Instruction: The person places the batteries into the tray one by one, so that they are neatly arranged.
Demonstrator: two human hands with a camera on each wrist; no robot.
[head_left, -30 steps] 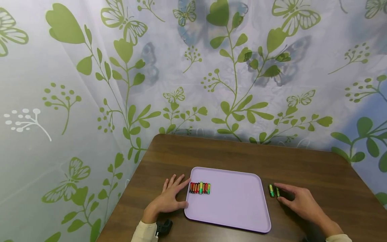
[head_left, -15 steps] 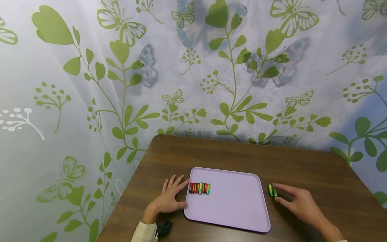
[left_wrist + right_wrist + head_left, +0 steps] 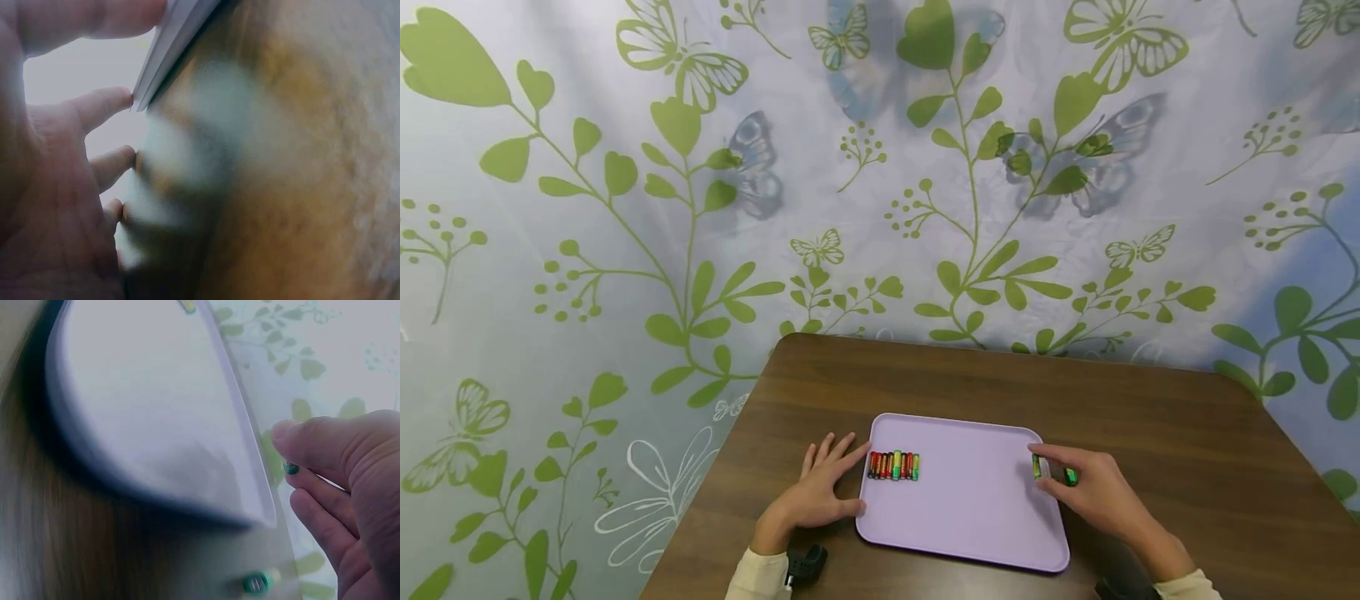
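A lilac tray (image 3: pixel 955 517) lies on the table with a row of several red-and-black and green batteries (image 3: pixel 893 466) near its left side. My left hand (image 3: pixel 816 492) is spread along the tray's left edge; in the left wrist view its fingertips (image 3: pixel 115 99) touch the rim. Between thumb and fingers, my right hand (image 3: pixel 1101 492) pinches a green battery (image 3: pixel 1037 467) over the tray's right side. Most of that battery is hidden in the right wrist view, where only its green end (image 3: pixel 290 467) shows. Another green battery (image 3: pixel 1071 477) lies on the table right of the tray, partly behind the right hand.
The brown wooden table (image 3: pixel 1000 379) extends behind the tray and to its right. Past its back edge hangs a pale curtain (image 3: pixel 820 192) printed with green leaves and butterflies. A dark band (image 3: pixel 807 564) sits at the left wrist.
My right hand has lifted one green battery from the table and carried it left over the tray's right edge. The left hand stays at the tray. The head view has shifted slightly.
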